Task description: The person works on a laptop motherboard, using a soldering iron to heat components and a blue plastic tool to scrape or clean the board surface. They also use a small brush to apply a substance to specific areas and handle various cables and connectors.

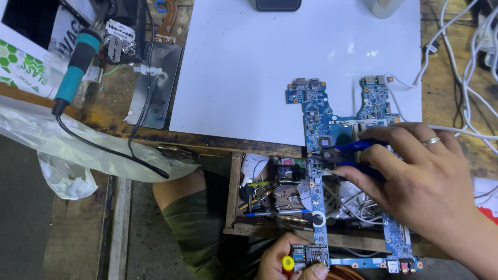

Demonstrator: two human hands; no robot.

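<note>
A blue laptop circuit board (317,111) hangs off the bench edge over an open drawer. My right hand (425,173), with a ring on one finger, holds blue-handled pliers (346,150) whose jaws touch the board's left arm near a dark chip. My left hand (293,262) grips the board's near end by its port block, with a small yellow and red object beside my thumb.
A white mat (244,67) covers the wooden bench. A teal-handled soldering iron (78,65) with black cord lies at left, next to a grey metal plate (155,85). The open drawer (270,194) holds tools and wires. White cables (467,78) trail at right; a clear plastic bag (72,155) hangs at left.
</note>
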